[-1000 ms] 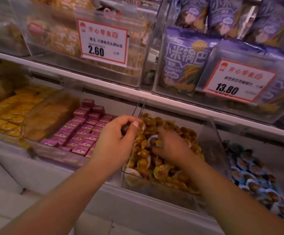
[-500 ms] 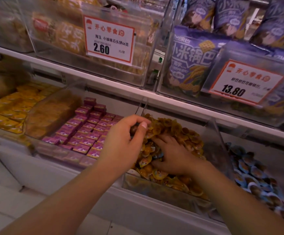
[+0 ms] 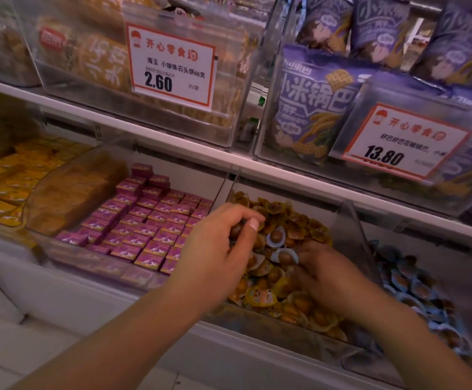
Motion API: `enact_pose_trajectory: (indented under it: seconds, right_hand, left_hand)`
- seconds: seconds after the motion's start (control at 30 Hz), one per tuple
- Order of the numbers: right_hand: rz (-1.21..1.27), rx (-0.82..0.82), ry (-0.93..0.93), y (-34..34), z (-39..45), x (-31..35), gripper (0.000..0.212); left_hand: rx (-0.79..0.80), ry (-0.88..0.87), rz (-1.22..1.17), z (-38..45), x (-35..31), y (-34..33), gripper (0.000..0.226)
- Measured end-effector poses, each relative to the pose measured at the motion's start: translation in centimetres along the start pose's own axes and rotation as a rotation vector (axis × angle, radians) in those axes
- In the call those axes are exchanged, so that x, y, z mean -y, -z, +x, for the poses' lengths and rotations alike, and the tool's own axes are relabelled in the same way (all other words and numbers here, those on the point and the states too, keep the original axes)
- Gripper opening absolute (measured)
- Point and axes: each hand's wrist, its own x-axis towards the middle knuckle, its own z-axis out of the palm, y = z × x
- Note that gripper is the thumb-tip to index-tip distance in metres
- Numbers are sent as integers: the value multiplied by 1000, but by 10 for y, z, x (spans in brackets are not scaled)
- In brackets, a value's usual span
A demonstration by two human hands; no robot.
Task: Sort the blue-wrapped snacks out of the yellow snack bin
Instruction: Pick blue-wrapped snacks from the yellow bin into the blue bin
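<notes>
The clear yellow snack bin [image 3: 285,330] on the lower shelf is full of small round yellow-wrapped snacks. Two blue-wrapped snacks lie on top of the heap: one [image 3: 276,236] near the middle, another [image 3: 285,257] just below it. My left hand [image 3: 218,249] hovers over the bin's left side, its curled fingers and thumb pinching a small brown snack [image 3: 236,229]. My right hand [image 3: 327,273] is down in the heap, fingers curled at the lower blue-wrapped snack's edge.
A bin of blue-wrapped snacks [image 3: 415,288] stands right of the yellow bin, behind a clear divider [image 3: 350,235]. Purple boxes [image 3: 144,223] fill the bin on the left. The upper shelf [image 3: 173,142] with price tags hangs close overhead.
My right hand has shifted right and lower in the heap, uncovering two blue-wrapped snacks. My left hand stays over the bin's left side with the snack still pinched.
</notes>
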Motion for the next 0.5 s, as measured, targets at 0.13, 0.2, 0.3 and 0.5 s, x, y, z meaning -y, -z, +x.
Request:
enact_pose_trajectory:
  seconds: [0.13, 0.2, 0.3, 0.5]
  right_hand:
    - [-138, -66, -140, 17, -5, -4, 28]
    - [-172, -88, -176, 20, 12, 2, 27]
    - [-240, -9, -211, 15, 46, 8, 29]
    - [-99, 168, -198, -8, 72, 15, 65]
  left_hand:
    - [105, 91, -20, -4, 5, -14, 15]
    - [143, 213, -80, -3, 8, -22, 14]
    - [151, 434, -285, 1, 11, -31, 14]
    - [93, 560, -455, 12, 12, -34, 19]
